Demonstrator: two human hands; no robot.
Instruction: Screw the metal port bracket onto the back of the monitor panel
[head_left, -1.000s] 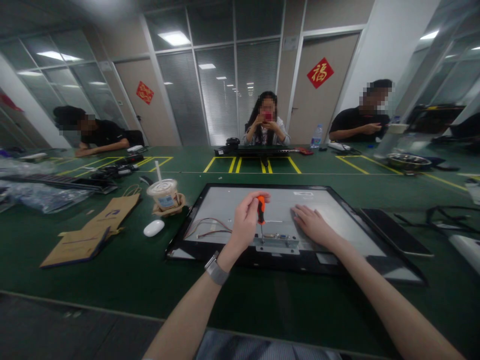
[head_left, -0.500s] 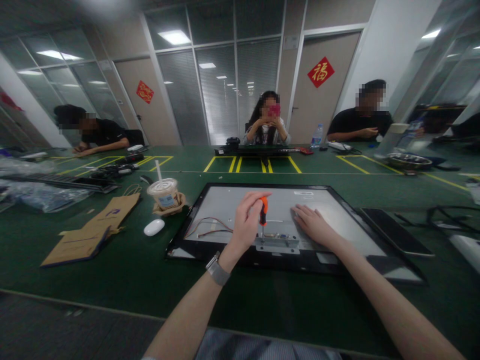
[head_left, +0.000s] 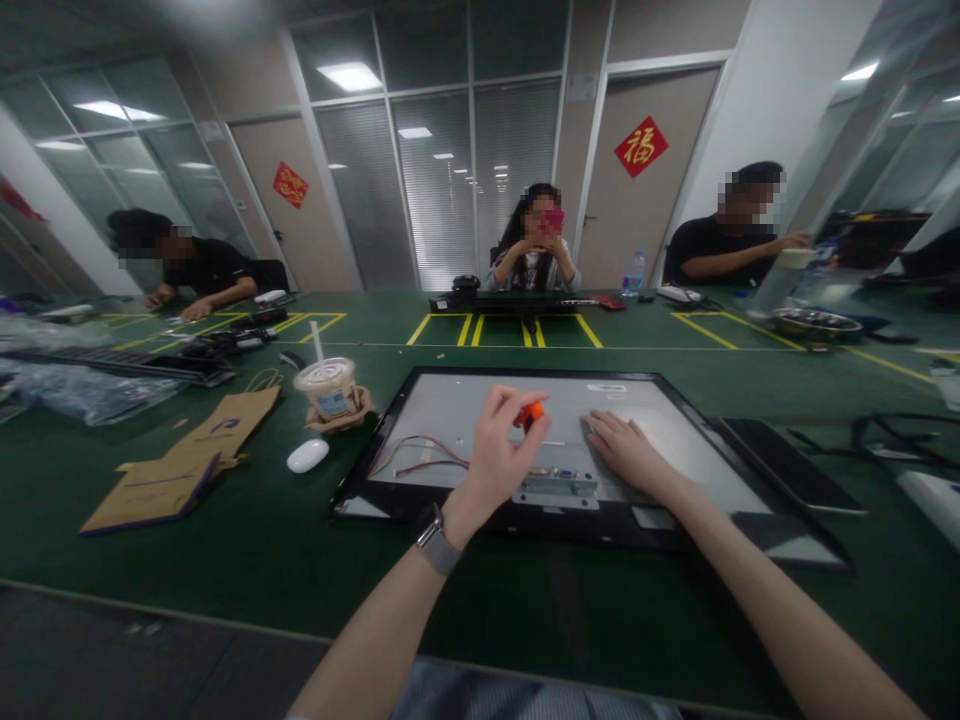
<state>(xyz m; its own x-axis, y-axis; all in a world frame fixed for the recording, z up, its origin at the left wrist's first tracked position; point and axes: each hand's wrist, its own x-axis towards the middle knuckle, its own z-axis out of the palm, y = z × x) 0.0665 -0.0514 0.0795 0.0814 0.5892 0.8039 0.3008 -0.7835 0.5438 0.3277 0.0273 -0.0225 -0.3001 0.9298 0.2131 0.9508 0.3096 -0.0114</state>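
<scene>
My left hand grips an orange and black screwdriver by its handle, thumb on the near side; most of the tool is hidden by the fingers. Just below it sits a metal bracket with connector ports, on the grey back of a black-framed display panel. Whether the screwdriver's tip touches a screw cannot be seen. My right hand lies flat on the panel, fingers stretched out, to the right of the bracket. A thin cable runs over the panel to the left of my left hand.
Left of the panel are a white mouse, a lidded drink cup in a cardboard holder and a brown paper bag. A dark flat device lies right of it. Three people sit across the green table.
My left hand has turned about the screwdriver, its thumb now coming round in front of the handle. The right hand stays put. Across the table, the person at right has reached out an arm.
</scene>
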